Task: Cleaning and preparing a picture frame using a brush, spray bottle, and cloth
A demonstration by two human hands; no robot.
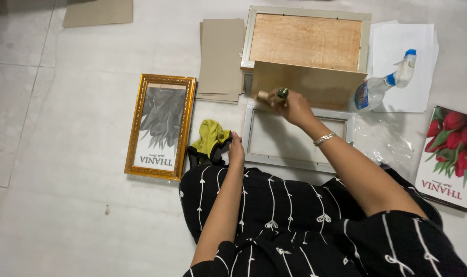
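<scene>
Right hand (290,105) grips a small tool (275,94) at the white frame's (300,161) top edge; left hand (236,151) rests loosely curled, empty.

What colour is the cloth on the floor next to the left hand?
The crumpled cloth is yellow-green with a dark edge, touching the left hand. The head view shows it.

Pale tiled floor (64,169), faint grout lines left of the gold frame (160,125). Cardboard scrap (97,12) lies beyond it. Dim, even light.
</scene>
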